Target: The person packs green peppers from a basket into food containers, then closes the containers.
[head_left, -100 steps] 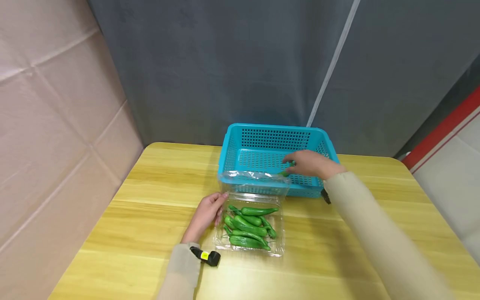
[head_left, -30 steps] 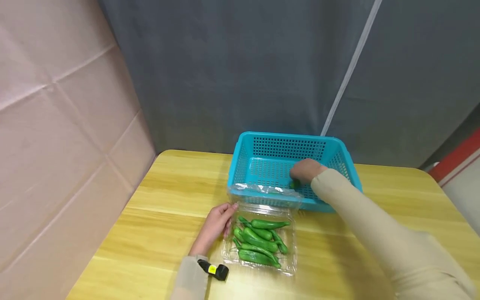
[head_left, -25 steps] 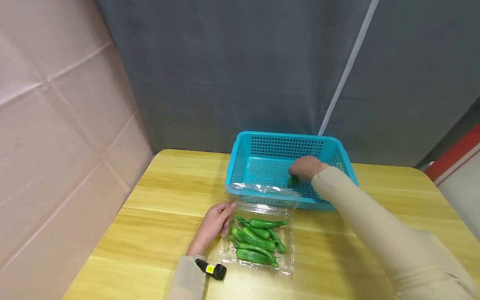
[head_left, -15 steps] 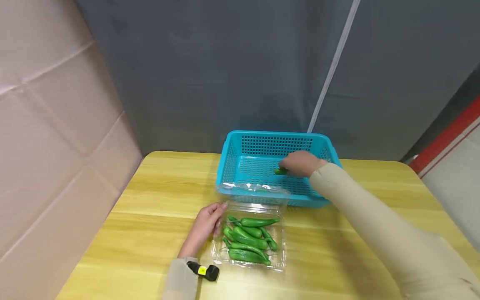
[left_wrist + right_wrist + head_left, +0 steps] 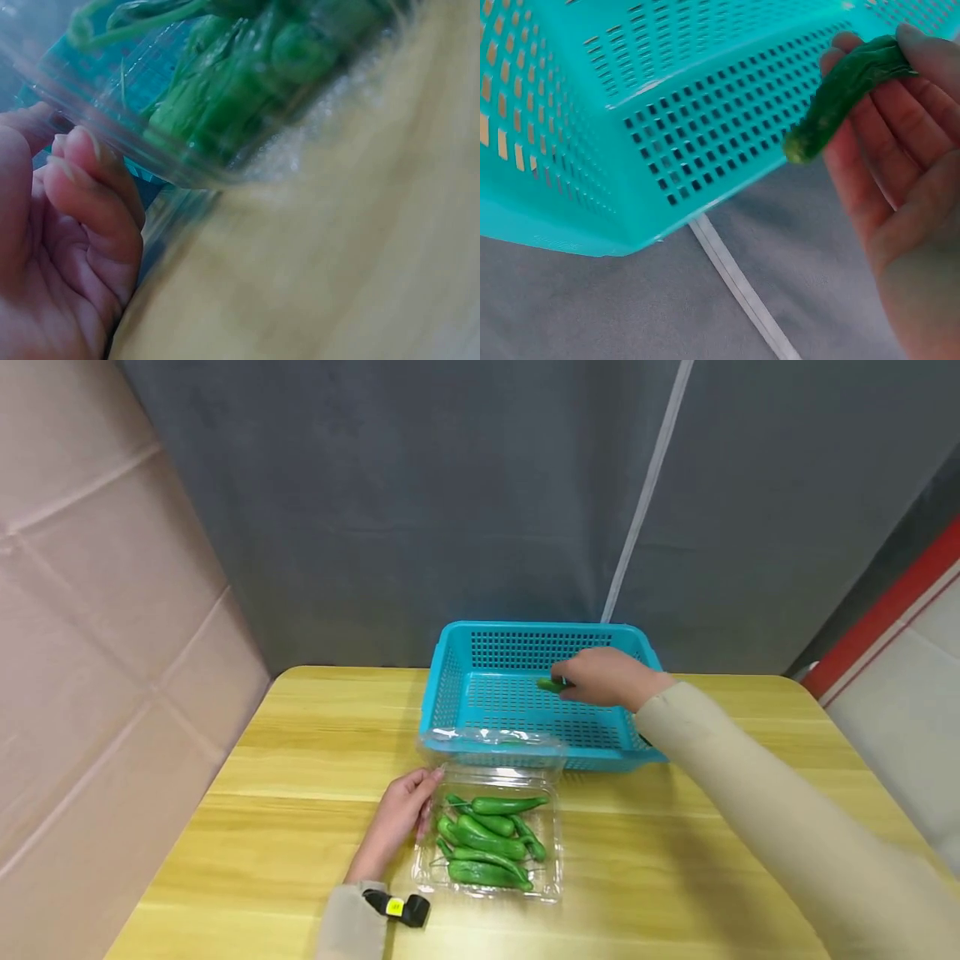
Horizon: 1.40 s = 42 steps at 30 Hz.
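Note:
In the head view my right hand [image 5: 606,678] is over the blue basket [image 5: 432,697]. Thumb and fingers pinch a curved green chili pepper [image 5: 840,97]; the right wrist view shows its blunt end pointing out past the fingers, toward the basket's perforated wall. Nearer to me sits an open clear plastic clamshell box [image 5: 553,881] with several green chili peppers [image 5: 489,839] lying in it. Its lid [image 5: 491,756] leans back over the basket's front rim. My left hand [image 5: 397,817] grips the box's left edge near the hinge; in the left wrist view some fingers are curled below that edge.
The wooden table [image 5: 285,827] carries both containers. A grey curtain [image 5: 390,527] with a pale strip hangs behind the basket, and a pale quilted wall [image 5: 97,635] stands at left. A red-edged white panel [image 5: 885,643] is at the far right.
My right hand dipped lower into the basket, then rose back and to the left with the pepper still pinched. The left hand stays on the box, whose peppers lie as before.

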### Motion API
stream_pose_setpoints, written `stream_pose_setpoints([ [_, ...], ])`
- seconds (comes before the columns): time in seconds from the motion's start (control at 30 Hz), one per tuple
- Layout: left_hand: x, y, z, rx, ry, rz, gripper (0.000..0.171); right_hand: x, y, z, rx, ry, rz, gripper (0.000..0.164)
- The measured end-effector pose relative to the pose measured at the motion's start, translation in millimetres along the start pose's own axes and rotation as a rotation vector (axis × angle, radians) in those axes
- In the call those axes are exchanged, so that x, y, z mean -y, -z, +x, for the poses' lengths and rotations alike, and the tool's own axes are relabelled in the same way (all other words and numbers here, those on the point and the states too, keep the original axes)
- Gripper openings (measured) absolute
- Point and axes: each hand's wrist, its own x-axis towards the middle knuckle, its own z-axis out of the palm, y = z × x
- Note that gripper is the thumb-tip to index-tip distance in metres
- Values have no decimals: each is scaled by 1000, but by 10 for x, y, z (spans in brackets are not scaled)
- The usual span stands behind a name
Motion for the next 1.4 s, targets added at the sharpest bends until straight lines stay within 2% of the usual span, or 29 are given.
stream_pose_setpoints([
  [0.27,-14,17,-13,-20,11,0,41,149,218,-203,-159,-23,97,14],
  [0.6,-28,2,23,-9,-7,14,40,431,444,-491,-374,16,58,13],
  [0.77,0,-15,19,-8,13,41,40,622,454,-624,-490,80,86,17],
  [1.0,13,21,17,-18,18,21,40,972,456,-769,-689,254,87,18],
  [1.2,30,78,43,-32,-14,11,41,1161,406,-746,-717,328,157,21],
  [1.4,209,139,129,-70,-6,-21,46,1290,251,-718,-649,342,237,18],
])
